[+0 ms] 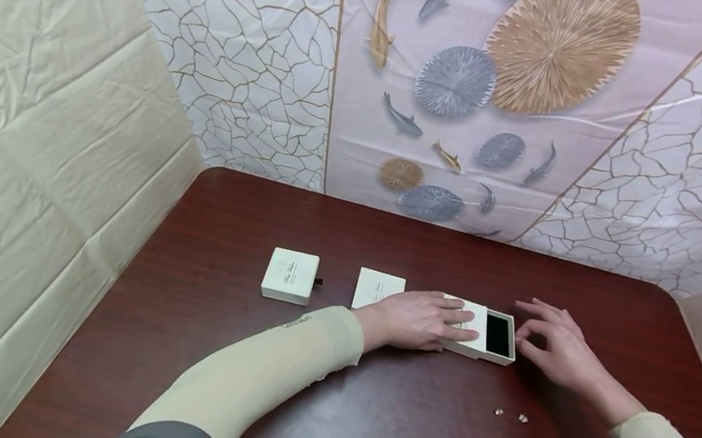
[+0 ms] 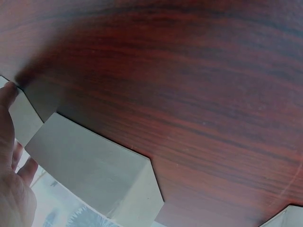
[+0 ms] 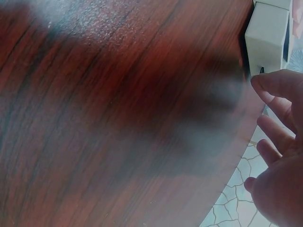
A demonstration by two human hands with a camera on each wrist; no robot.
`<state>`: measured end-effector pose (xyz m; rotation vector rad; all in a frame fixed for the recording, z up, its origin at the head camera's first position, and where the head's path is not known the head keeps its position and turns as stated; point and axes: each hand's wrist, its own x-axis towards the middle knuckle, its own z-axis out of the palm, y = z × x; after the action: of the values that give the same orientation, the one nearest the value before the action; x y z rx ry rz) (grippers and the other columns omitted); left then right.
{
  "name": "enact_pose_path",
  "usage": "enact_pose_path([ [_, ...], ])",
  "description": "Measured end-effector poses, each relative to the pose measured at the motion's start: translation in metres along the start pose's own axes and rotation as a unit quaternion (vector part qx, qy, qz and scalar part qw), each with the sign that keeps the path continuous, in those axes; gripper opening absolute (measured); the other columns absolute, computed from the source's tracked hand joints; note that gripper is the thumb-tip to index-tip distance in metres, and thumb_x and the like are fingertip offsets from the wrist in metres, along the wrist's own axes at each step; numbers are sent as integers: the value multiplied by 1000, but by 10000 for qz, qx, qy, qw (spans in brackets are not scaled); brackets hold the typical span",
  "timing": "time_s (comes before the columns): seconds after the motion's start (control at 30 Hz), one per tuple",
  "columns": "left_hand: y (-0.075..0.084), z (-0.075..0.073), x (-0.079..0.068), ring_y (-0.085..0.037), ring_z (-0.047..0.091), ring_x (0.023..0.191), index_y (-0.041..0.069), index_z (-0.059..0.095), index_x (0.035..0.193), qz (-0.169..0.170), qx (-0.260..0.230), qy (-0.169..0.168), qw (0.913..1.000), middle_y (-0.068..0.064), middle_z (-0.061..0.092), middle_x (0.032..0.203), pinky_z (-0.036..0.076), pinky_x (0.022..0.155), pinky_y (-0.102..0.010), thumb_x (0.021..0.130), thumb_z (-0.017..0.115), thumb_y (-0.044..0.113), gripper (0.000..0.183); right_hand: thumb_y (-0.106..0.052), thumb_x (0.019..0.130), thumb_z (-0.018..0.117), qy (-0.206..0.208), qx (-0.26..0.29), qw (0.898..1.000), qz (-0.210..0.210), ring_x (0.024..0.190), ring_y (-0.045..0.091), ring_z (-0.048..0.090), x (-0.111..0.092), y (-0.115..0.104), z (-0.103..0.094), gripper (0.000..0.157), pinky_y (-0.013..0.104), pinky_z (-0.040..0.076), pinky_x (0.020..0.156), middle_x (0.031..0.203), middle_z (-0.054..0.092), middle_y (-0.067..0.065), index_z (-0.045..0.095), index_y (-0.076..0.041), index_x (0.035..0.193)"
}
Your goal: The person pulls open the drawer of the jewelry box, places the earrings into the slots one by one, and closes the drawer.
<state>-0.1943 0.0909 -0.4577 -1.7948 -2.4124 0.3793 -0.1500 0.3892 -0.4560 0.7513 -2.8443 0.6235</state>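
Observation:
My left hand (image 1: 421, 320) lies over a small white slide-out box (image 1: 473, 325) and holds its sleeve. In the left wrist view the thumb presses the side of that box (image 2: 23, 113). The drawer (image 1: 514, 339) sticks out to the right, showing a black lining (image 1: 499, 335). At the drawer's end, my right hand (image 1: 556, 345) pinches a small black pull tab (image 3: 262, 70) between thumb and forefinger; the other fingers are loosely bent. Two tiny shiny pieces, a first (image 1: 498, 412) and a second (image 1: 523, 417), lie on the table nearer to me.
A second white box (image 1: 378, 285) stands just left of the held one, partly behind my left hand. Farther left is a third white box (image 1: 289, 276) with a black tab. The dark red wooden table (image 1: 359, 422) meets a patterned cloth (image 1: 256, 79) at the back.

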Motion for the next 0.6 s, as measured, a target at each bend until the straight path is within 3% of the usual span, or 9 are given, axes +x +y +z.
enact_pose_path([
  [0.33, 0, 1, 0, -19, 37, 158, 33, 41, 167, 2, 19, -10, 10000, 1, 40, 171, 30, 128, -31, 110, 59, 42, 60, -1, 84, 82, -37, -5, 10000, 88, 133, 58, 48, 0, -2, -3, 20, 82, 30, 108, 135, 65, 29, 72, -18, 83],
  [0.6, 0, -1, 0, -19, 36, 158, 33, 40, 167, 5, -16, -53, 10000, 1, 39, 172, 31, 127, -32, 110, 58, 42, 60, -5, 81, 86, 142, -161, 9998, 21, 132, 55, 50, -9, -1, -7, 18, 72, 35, 104, 135, 66, 28, 78, -14, 94],
])
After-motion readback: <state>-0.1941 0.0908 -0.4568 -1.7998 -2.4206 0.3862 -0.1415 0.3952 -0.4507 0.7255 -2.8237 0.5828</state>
